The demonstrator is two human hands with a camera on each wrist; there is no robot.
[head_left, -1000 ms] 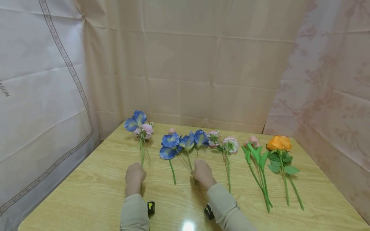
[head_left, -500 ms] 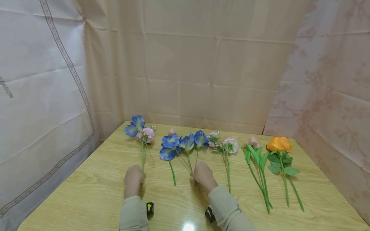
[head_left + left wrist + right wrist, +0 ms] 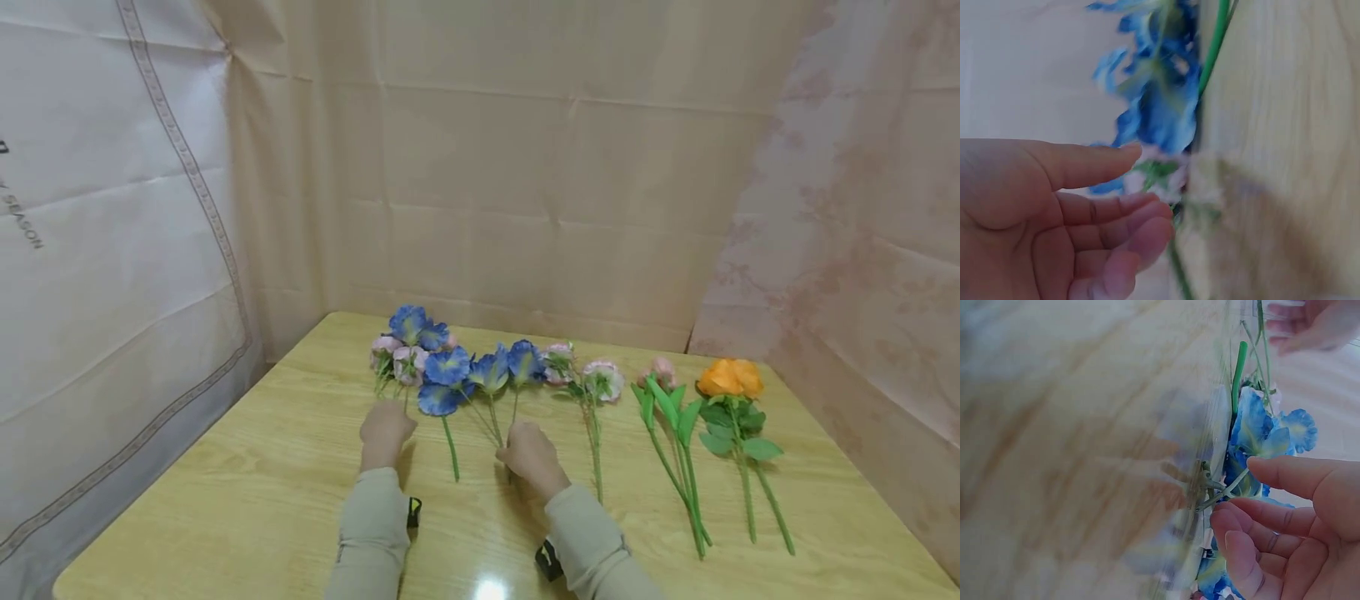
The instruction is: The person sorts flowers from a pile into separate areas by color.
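My left hand [image 3: 386, 433] is low over the table at left, below a blue iris [image 3: 407, 323] and two pink flowers [image 3: 409, 365]. In the left wrist view its thumb and loosely bent fingers stand apart, and no stem shows between them. A green stem [image 3: 1179, 269] runs past the fingertips. My right hand [image 3: 531, 457] rests by the stems of several blue irises [image 3: 489, 369]. From the right wrist, a thin stem [image 3: 1229, 489] crosses behind the gap between thumb and index finger; the fingers curve loosely beside it. Whether the fingertips touch that stem is unclear.
Pale pink flowers [image 3: 602, 380] lie right of the irises. Beyond them are a pink tulip [image 3: 662, 372] with green leaves and orange flowers [image 3: 731, 378] with long stems. Hanging cloth [image 3: 510, 167] closes off the table's [image 3: 247, 500] far side and flanks.
My left hand has moved right, and the left blue iris with it, closer to the other irises. A pink flower now shows on each side beneath it. My right hand has barely moved.
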